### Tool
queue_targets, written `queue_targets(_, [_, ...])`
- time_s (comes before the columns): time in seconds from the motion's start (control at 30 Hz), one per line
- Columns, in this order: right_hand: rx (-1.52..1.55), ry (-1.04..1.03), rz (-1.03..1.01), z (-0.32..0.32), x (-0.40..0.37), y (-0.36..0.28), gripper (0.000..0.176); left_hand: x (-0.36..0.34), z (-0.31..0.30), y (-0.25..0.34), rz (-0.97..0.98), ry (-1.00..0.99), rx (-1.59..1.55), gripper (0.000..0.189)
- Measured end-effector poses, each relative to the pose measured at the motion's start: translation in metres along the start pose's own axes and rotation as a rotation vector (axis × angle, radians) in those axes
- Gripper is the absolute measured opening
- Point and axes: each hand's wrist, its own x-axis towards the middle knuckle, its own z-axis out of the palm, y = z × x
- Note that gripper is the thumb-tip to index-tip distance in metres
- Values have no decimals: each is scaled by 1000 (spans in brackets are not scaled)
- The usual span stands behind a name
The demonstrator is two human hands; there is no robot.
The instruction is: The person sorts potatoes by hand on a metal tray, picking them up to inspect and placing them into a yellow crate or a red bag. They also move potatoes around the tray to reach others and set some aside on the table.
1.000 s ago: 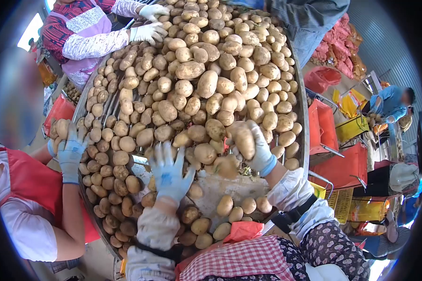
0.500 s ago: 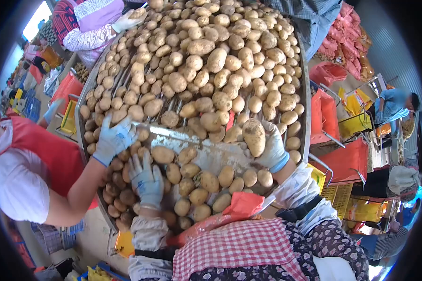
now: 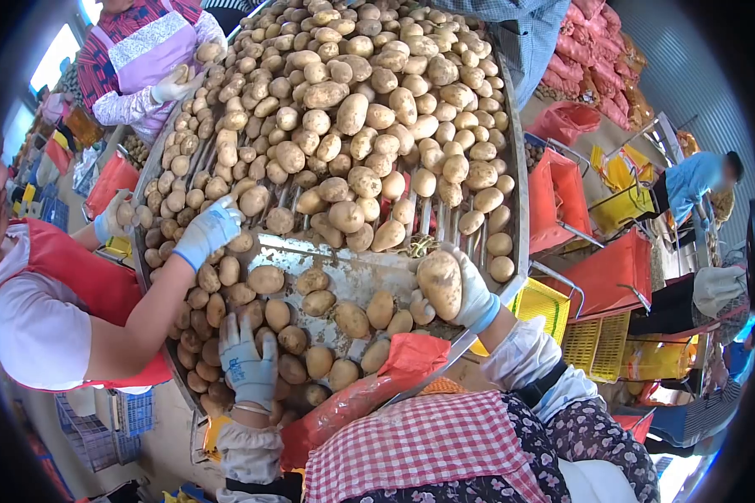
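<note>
My right hand, in a white and blue work glove, grips a large oblong potato above the right side of the metal tray. My left hand, gloved likewise, lies over the potatoes at the near left with fingers stretched and apart. It touches the pile there; I see nothing held in it. Several potatoes lie on the tray between my hands. A big heap of potatoes covers the slatted metal table beyond.
At the left, a co-worker in a red apron reaches a gloved hand over the potatoes. Another person in a lilac apron stands at the far left. Yellow crates and red bins stand at the right. Stacked red sacks rise behind.
My view has shifted slightly. The large potato in my right hand has turned and sits nearer to me. My left hand stays open over the near-left potatoes. The co-worker's far hand has come to the table edge.
</note>
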Motion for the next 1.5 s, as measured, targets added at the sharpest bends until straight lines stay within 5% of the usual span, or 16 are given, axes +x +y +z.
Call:
queue_targets(0.13, [-331,160,-171,7,7,29,66,23,-13,112,366,-35,-765,75])
queue_targets(0.17, [-424,-293,-15,3,2,25,57,26,-15,138,459,-45,-749,79])
queue_targets(0.2, [-421,-304,-2,18,0,35,57,26,-3,159,429,-89,-885,74])
queue_targets(0.27, [-729,31,-370,60,-11,56,59,28,13,177,400,-130,-1019,69])
queue_targets(0.47, [-277,-91,-51,17,-10,53,66,25,13,186,337,-110,-1200,40])
queue_targets(0.57, [-155,-239,204,16,-13,44,79,39,36,155,96,46,-1152,25])
queue_targets(0.6, [-154,-239,203,20,-17,40,79,43,10,157,-278,16,-1349,26])
queue_targets(0.67, [11,-108,223,22,-23,32,78,46,8,109,-347,198,-1134,28])
queue_targets(0.8, [-264,65,-279,-10,-74,-10,61,7,-19,24,-175,269,270,47])
queue_targets(0.9, [-142,322,-374,-65,-137,-63,54,-21,-13,-11,-80,258,267,49])
queue_targets(0.97, [-443,394,-205,-148,-188,-113,56,-21,-18,27,167,198,83,54])
queue_targets(1.03, [-1988,1454,-365,-161,-200,-109,50,6,-24,77,323,-92,-106,55])
queue_targets(1.17, [-1563,1014,-894,-152,-174,-101,34,36,51,99,550,-172,30,69])
queue_targets(1.33, [-1415,328,-655,-35,-87,-19,41,47,55,110,492,-227,44,76])
queue_targets(1.4, [-1400,155,-501,8,-60,14,49,37,31,128,213,-234,-144,82])
queue_targets(1.5, [-1267,54,-216,38,-28,32,55,27,16,148,457,17,-368,86])
